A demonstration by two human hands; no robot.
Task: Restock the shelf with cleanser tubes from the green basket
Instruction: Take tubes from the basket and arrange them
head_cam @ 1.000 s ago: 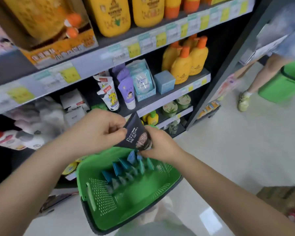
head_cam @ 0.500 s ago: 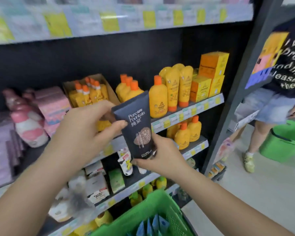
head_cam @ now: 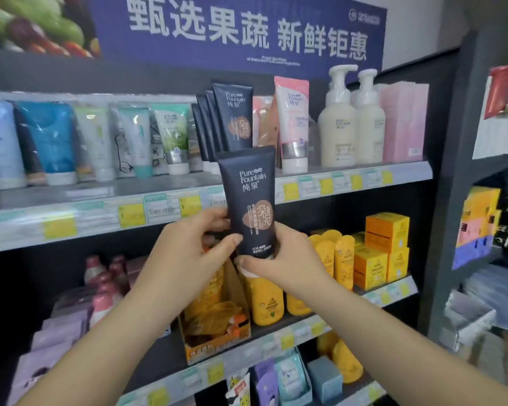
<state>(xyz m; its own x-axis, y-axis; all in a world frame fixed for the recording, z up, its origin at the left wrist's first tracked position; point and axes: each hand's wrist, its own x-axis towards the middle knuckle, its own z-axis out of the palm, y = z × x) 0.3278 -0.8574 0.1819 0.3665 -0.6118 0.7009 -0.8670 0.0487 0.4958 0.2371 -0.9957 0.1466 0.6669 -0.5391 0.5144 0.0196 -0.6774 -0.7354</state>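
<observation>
Now you hold 1 dark tube [head_cam: 250, 200] upright before the top shelf [head_cam: 349, 178].
Your left hand [head_cam: 188, 253] pinches its lower left edge; your right hand [head_cam: 285, 259] grips its capped base, just below the matching tubes [head_cam: 229, 118] standing there.

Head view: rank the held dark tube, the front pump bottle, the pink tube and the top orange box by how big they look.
1. Held dark tube, though nearest the camera.
2. Pump bottle.
3. Pink tube.
4. Orange box.
Bottle and pink tube look close in height.
</observation>
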